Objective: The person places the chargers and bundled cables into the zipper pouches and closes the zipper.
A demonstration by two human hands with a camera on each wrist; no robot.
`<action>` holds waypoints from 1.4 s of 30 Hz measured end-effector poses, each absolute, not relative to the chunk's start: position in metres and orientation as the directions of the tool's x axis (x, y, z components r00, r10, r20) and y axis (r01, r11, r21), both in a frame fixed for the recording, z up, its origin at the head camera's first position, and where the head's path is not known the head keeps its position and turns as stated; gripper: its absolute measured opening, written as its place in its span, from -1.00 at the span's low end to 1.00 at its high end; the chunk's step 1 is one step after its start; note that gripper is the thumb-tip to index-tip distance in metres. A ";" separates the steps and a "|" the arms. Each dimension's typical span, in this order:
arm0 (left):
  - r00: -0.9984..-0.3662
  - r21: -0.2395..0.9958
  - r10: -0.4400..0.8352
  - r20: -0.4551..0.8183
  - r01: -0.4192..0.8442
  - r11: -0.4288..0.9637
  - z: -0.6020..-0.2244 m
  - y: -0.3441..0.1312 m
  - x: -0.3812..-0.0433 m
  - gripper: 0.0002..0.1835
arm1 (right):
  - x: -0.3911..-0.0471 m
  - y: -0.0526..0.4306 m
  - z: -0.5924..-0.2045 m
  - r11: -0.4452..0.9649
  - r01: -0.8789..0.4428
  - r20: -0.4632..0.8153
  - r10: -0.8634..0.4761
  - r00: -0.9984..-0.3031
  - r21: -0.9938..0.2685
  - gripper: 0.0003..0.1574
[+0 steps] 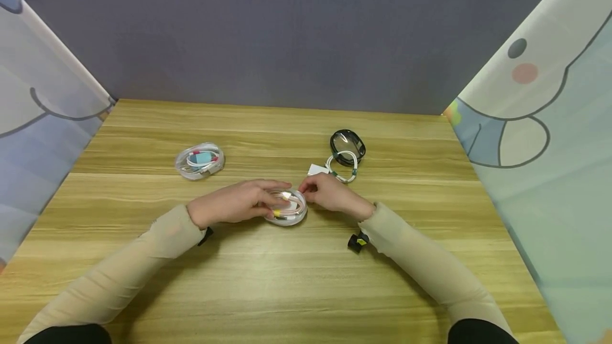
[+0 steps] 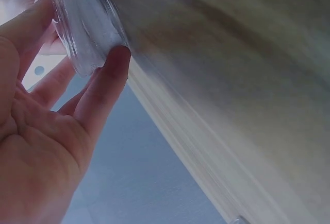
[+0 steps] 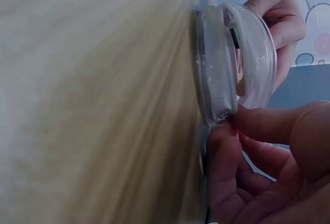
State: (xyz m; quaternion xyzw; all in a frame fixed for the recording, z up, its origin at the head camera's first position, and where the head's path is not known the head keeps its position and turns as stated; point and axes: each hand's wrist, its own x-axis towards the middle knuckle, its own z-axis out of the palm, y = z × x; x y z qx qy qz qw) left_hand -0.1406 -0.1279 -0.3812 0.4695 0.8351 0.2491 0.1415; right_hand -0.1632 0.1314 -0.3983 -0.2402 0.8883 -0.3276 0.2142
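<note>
A round clear case (image 1: pixel 292 220), with a coiled pinkish cable and a yellow bit visible inside, lies in the middle of the table. From its left side my left hand (image 1: pixel 234 201) holds it, fingers across the top and thumb at the near edge. My right hand (image 1: pixel 333 195) pinches the case's right edge between thumb and index finger. In the right wrist view the clear case (image 3: pixel 214 69) stands partly parted, a gap running between its two halves. The left wrist view has the clear case (image 2: pixel 85 23) between thumb and fingers.
Another clear case (image 1: pixel 191 173) with a cable and blue piece lies to the left on the wooden table (image 1: pixel 282 285). Behind my right hand are a white coiled cable (image 1: pixel 354 168), a black-rimmed round case (image 1: pixel 345 139) and a white card (image 1: pixel 316 169). A grey panel (image 1: pixel 287 36) borders the back.
</note>
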 end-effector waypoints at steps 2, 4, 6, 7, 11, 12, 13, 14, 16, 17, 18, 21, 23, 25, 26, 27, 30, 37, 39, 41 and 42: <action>-0.516 0.558 0.856 -0.006 0.709 0.431 -0.381 -0.128 -0.140 -0.56 | -0.164 0.131 -0.397 0.671 -0.297 -0.239 -0.585 -0.775 -0.679 -0.90; -0.513 0.566 0.858 -0.009 0.705 0.427 -0.380 -0.128 -0.140 -0.56 | -0.165 0.130 -0.395 0.673 -0.307 -0.258 -0.602 -0.756 -0.673 -0.91; -0.511 0.568 0.859 -0.013 0.703 0.427 -0.380 -0.129 -0.140 -0.56 | -0.166 0.129 -0.393 0.678 -0.315 -0.277 -0.615 -0.739 -0.664 -0.92; -0.513 0.569 0.858 -0.018 0.701 0.431 -0.380 -0.129 -0.140 -0.56 | -0.166 0.129 -0.392 0.681 -0.317 -0.286 -0.619 -0.732 -0.660 -0.92; -0.519 0.575 0.854 -0.037 0.688 0.443 -0.379 -0.128 -0.141 -0.56 | -0.165 0.129 -0.391 0.696 -0.327 -0.307 -0.621 -0.722 -0.639 -0.92; -0.521 0.577 0.853 -0.043 0.684 0.447 -0.379 -0.128 -0.141 -0.56 | -0.165 0.129 -0.391 0.698 -0.331 -0.304 -0.620 -0.723 -0.636 -0.93; -0.524 0.579 0.850 -0.048 0.679 0.452 -0.379 -0.128 -0.141 -0.56 | -0.165 0.129 -0.391 0.696 -0.338 -0.298 -0.622 -0.724 -0.634 -0.93; -0.524 0.579 0.850 -0.051 0.678 0.452 -0.379 -0.128 -0.141 -0.56 | -0.165 0.129 -0.392 0.695 -0.342 -0.291 -0.623 -0.726 -0.633 -0.94; -0.523 0.578 0.850 -0.055 0.678 0.455 -0.379 -0.128 -0.141 -0.56 | -0.164 0.129 -0.393 0.686 -0.341 -0.279 -0.624 -0.730 -0.642 -0.94; -0.524 0.576 0.850 -0.056 0.678 0.456 -0.379 -0.128 -0.141 -0.56 | -0.164 0.129 -0.394 0.678 -0.326 -0.281 -0.623 -0.730 -0.659 -0.95; -0.525 0.575 0.849 -0.057 0.678 0.458 -0.379 -0.128 -0.141 -0.56 | -0.164 0.129 -0.395 0.668 -0.305 -0.285 -0.623 -0.729 -0.679 -0.95; -0.522 0.567 0.851 -0.052 0.686 0.456 -0.379 -0.128 -0.141 -0.56 | -0.163 0.129 -0.396 0.632 -0.216 -0.312 -0.616 -0.724 -0.744 -0.94; -0.517 0.552 0.855 -0.044 0.700 0.452 -0.379 -0.128 -0.141 -0.56 | -0.163 0.129 -0.396 0.612 -0.166 -0.324 -0.606 -0.727 -0.773 -0.91; -0.508 0.527 0.861 -0.035 0.722 0.448 -0.379 -0.129 -0.140 -0.57 | -0.161 0.129 -0.395 0.606 -0.146 -0.319 -0.590 -0.741 -0.782 -0.87; -0.504 0.511 0.863 -0.031 0.734 0.447 -0.379 -0.129 -0.140 -0.57 | -0.161 0.129 -0.394 0.605 -0.141 -0.314 -0.581 -0.751 -0.784 -0.85; -0.499 0.494 0.866 -0.026 0.747 0.445 -0.379 -0.129 -0.140 -0.57 | -0.160 0.129 -0.394 0.607 -0.136 -0.309 -0.570 -0.761 -0.783 -0.84; -0.487 0.443 0.873 -0.017 0.779 0.444 -0.379 -0.130 -0.141 -0.58 | -0.158 0.128 -0.393 0.610 -0.122 -0.298 -0.539 -0.788 -0.783 -0.84; -0.432 0.366 0.901 0.032 0.844 0.392 -0.378 -0.129 -0.142 -0.56 | -0.158 0.126 -0.395 0.602 -0.067 -0.311 -0.501 -0.808 -0.796 -0.85; -0.409 0.377 0.912 0.039 0.851 0.366 -0.377 -0.129 -0.143 -0.56 | -0.159 0.127 -0.396 0.595 -0.057 -0.316 -0.503 -0.804 -0.801 -0.85; -0.388 0.389 0.921 0.037 0.854 0.345 -0.377 -0.128 -0.144 -0.55 | -0.159 0.128 -0.397 0.584 -0.050 -0.318 -0.510 -0.799 -0.810 -0.85; -0.382 0.399 0.924 0.031 0.852 0.339 -0.377 -0.128 -0.144 -0.55 | -0.160 0.129 -0.397 0.578 -0.048 -0.318 -0.515 -0.796 -0.815 -0.85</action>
